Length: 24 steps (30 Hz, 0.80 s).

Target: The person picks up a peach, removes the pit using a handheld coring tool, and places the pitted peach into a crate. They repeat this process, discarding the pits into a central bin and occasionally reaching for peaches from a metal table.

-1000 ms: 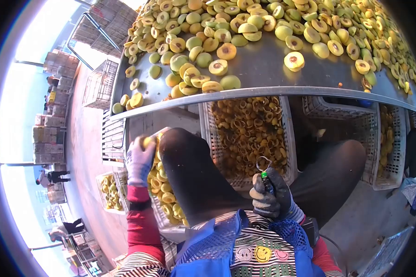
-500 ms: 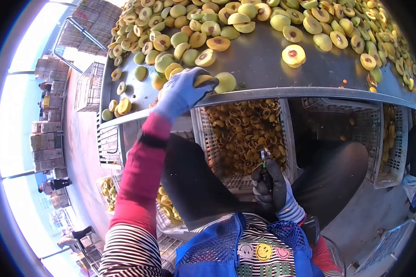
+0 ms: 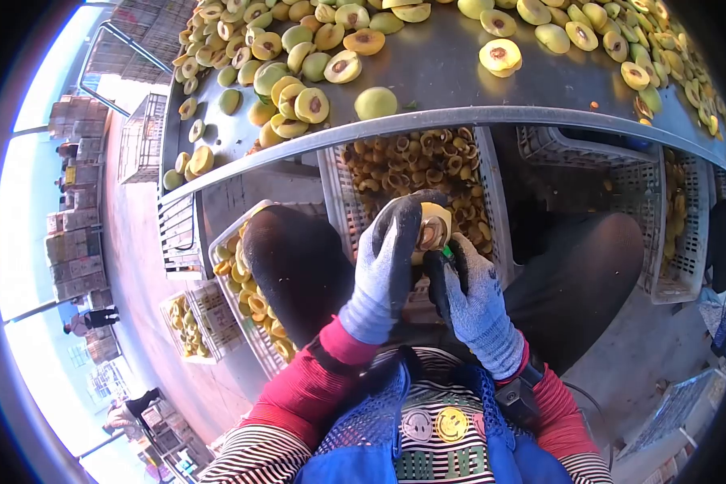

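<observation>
left grip [image 3: 385, 252]: curled | right grip [image 3: 473, 286]: curled, just beside left | both forearms [image 3: 313, 385]: angled inward

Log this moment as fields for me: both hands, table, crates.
left hand: gloved, holding a fruit half
right hand: gloved, holding a green-marked tool at the fruit half; tip contact unclear
table: metal, bearing many loose halves, several cut face up
crate ahead: partly under the table, holding hollowed fruit pieces
crate beside left leg: holding yellowish fruit pieces

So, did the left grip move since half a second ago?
Yes, the left grip came back from the metal rail toward the blue vest.
</observation>
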{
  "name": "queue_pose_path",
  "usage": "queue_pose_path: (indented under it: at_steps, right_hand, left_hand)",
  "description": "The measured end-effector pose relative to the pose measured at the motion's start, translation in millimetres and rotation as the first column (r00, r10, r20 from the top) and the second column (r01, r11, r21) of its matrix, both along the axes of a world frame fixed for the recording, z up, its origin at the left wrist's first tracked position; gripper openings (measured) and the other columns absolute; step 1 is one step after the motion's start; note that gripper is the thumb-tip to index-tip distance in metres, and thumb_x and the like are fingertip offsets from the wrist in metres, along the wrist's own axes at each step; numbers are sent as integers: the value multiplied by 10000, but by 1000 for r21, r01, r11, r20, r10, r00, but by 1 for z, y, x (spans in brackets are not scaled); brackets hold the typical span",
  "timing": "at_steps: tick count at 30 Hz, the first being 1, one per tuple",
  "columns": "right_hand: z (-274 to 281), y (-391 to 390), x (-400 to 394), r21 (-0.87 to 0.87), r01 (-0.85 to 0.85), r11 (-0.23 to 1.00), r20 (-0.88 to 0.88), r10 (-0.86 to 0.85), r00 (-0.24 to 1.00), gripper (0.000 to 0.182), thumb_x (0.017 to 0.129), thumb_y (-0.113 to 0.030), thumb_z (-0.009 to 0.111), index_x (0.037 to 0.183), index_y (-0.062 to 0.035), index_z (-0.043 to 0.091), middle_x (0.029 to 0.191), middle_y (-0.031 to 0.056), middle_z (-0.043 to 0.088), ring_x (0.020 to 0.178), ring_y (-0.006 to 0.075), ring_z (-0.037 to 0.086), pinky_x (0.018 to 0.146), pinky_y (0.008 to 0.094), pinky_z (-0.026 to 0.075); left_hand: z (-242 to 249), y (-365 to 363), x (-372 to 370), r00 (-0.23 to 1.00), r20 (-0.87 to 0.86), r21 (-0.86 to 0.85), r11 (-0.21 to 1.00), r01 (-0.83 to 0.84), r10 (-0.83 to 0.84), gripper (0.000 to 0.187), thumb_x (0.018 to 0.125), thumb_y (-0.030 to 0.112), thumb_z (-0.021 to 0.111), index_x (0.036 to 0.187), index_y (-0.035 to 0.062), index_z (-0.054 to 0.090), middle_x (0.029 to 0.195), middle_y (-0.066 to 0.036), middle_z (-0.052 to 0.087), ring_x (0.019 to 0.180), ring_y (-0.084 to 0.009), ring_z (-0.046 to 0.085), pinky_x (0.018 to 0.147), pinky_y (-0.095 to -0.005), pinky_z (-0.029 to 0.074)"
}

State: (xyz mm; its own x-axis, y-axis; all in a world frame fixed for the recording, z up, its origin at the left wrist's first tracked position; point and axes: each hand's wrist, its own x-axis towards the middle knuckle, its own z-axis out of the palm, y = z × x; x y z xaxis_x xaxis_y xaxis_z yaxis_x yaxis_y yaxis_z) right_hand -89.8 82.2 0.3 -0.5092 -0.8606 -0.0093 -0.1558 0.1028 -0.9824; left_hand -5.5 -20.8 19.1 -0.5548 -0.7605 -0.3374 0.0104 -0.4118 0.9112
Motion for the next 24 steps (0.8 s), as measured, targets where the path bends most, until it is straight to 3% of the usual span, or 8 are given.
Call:
queue_pose_path:
  at_steps: [6,13,14,15,16,18,22,24]
  right_hand:
    - [-1,20,20,-137,3,991,-180,-27,983,337,895,-78,566,1188,75,496,863,191,604,772,312,616,679,383,481]
    - [-16,41,27,-181,-34,983,-537,-70,841,299,944,-162,523,1167,37,517,903,153,611,731,236,603,642,357,491]
    - [3,40,22,-28,-41,999,389,48,920,293,956,-255,502,1093,3,532,816,121,593,627,194,567,551,313,463]
    - [13,40,20,52,-173,984,980,-17,197,327,968,-348,481,1020,-32,547,728,88,574,523,151,531,460,270,436]
    - [12,40,18,51,-172,984,980,-16,198,327,968,-348,481,1020,-32,547,728,88,574,523,151,531,460,270,436]
    - [9,41,15,-387,-208,898,865,277,-418,425,957,-501,422,877,-93,505,556,7,445,364,88,375,333,213,304]
    - [-2,36,27,-520,68,851,509,373,-776,478,948,-555,385,842,-97,470,505,-30,368,335,64,312,309,209,274]
    - [-4,35,24,-513,57,856,540,373,-755,476,951,-552,374,844,-97,464,506,-32,374,341,60,323,314,202,283]
  left_hand:
    - [-3,15,2,985,99,-178,976,-125,144,289,953,227,539,1046,-38,611,922,-75,646,833,-133,595,765,-253,468]
    - [18,7,4,961,235,-565,783,260,-149,389,950,279,461,1004,-71,623,888,-91,655,811,-137,600,759,-263,466]
    - [15,3,4,955,216,-627,721,296,-205,371,930,253,467,1001,-79,617,882,-105,654,810,-149,607,755,-266,466]
    - [10,-1,6,941,246,-659,672,338,-232,342,902,216,470,986,-81,616,867,-126,650,811,-169,619,752,-282,476]
    - [9,-5,5,941,245,-660,671,338,-233,342,902,216,470,986,-81,616,867,-126,650,811,-169,619,752,-282,476]
    - [8,-11,6,883,239,-660,600,453,-404,257,815,152,579,987,-34,626,895,-183,653,813,-320,653,737,-340,501]
    - [-7,5,8,893,80,39,897,441,-443,384,950,326,493,974,-31,633,829,-93,647,827,-162,619,777,-292,482]
    - [-64,32,22,991,125,-736,665,126,-49,349,943,377,504,1015,55,615,872,-38,637,792,-150,601,756,-294,486]
